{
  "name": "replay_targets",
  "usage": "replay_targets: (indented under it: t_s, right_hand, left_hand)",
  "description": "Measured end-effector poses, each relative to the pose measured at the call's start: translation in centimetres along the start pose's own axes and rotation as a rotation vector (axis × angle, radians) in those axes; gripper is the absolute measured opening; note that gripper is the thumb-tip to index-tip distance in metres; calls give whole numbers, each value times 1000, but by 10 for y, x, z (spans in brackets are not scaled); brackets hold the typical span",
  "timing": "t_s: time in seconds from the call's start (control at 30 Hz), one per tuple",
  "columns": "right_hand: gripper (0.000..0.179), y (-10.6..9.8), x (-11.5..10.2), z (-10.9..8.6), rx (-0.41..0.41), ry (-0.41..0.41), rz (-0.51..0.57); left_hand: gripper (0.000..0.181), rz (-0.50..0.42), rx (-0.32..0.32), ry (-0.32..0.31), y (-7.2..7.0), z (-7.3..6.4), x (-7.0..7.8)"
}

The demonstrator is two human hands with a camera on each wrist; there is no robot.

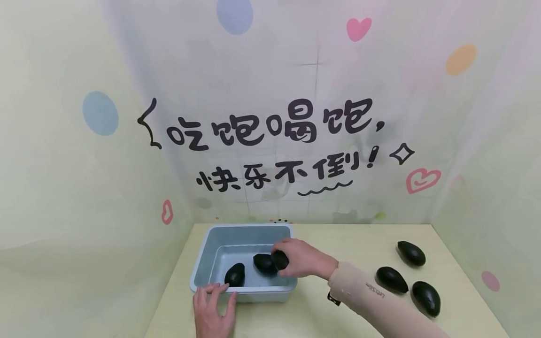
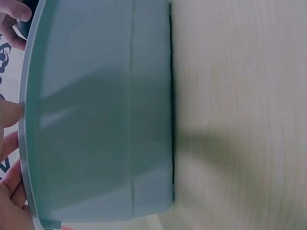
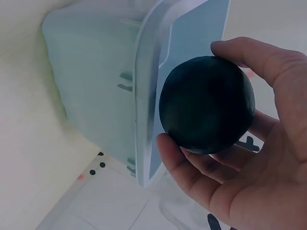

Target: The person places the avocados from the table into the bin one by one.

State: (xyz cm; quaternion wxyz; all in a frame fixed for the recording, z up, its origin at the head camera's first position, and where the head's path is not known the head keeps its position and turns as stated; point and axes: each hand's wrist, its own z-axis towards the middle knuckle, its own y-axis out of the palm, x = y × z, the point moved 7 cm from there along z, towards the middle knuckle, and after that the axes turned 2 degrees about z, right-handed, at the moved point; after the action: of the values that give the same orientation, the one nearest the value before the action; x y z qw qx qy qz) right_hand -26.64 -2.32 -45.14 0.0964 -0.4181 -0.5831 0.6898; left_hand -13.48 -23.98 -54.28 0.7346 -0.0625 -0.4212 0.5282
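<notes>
— What's on the left?
— The left hand (image 1: 212,312) rests flat, fingers straight, on the near rim of the tub (image 1: 203,256), just by one avocado (image 1: 235,274) inside.
— And the right?
— The right hand (image 1: 302,258) grips a dark avocado (image 1: 280,259) over the tub's right side, beside another avocado (image 1: 264,263) there. Three more avocados (image 1: 392,279) lie well apart on the table (image 1: 338,310), further right.

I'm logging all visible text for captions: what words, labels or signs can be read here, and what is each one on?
"吃饱喝饱," on the backdrop wall, upper line, black brush lettering.
"快乐不倒!" on the same wall, lower line, with a wavy underline.
Small dark print on the sleeve of the right hand: too small to read.
Nothing readable on the blue tub or the dark avocados.
</notes>
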Motion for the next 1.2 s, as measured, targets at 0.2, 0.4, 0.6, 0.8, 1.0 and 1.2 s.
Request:
replay_targets:
  t_s: [0.2,0.4,0.6,0.8,1.0,1.2]
  right_hand:
    - [49,2,-4,2,-33,-11,-39]
    - [48,2,-5,6,-38,-23,-47]
    - [49,0,-6,8,-48,-18,-38]
    - [51,2,-10,11,-74,-26,-45]
    - [50,3,-16,14,-80,-50,-56]
    - [50,6,-18,17,-93,-58,-56]
  left_hand:
    - [30,-11,16,19,-1,0,0]
    - [30,-27,34,50,0,-1,-1]
    - [30,-35,42,64,0,-1,-2]
    - [30,-35,44,65,0,-2,-1]
    - [30,-33,47,62,-1,-3,-1]
    - [31,-42,53,75,-1,-1,-2]
